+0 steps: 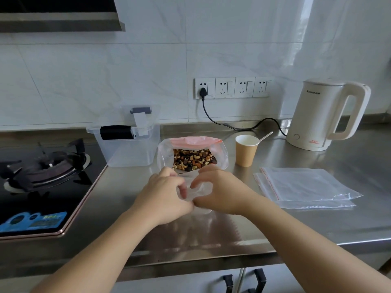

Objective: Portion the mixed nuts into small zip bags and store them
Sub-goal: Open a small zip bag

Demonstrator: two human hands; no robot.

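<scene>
While both hands work above the steel counter [317, 225], left hand [163, 197] and right hand [220, 191] pinch a small zip bag [195, 192] with curled fingers, big open bag of mixed nuts [193, 158] just behind (spare bags [302, 187] lying right).

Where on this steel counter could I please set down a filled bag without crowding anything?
Bare steel lies right of the right hand, in front of the flat clear zip bags, and between those and the cream electric kettle. Crowded: around the large open bag of mixed nuts, brown paper cup and clear plastic container.
</scene>
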